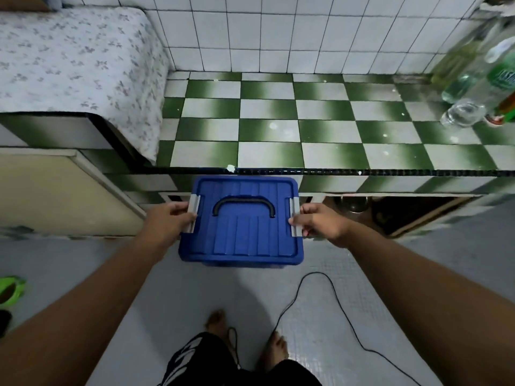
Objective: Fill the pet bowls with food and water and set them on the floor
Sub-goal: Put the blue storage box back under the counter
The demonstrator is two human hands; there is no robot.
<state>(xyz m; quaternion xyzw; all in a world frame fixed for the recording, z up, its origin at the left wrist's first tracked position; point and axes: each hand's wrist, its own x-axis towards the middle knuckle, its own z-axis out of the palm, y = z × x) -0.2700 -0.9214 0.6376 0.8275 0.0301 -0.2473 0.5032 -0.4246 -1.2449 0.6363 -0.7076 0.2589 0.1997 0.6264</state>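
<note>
Blue box (241, 222): between both hands, lid on, below counter edge.
Left hand (170, 218): gripping left grey latch (193, 213).
Right hand (316, 221): pinching right grey latch (294, 220).

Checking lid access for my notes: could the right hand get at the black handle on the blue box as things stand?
Probably yes. The black handle lies uncovered on the blue lid, beside the right hand; its fingers grip the grey latch, so it must let go first.
</note>
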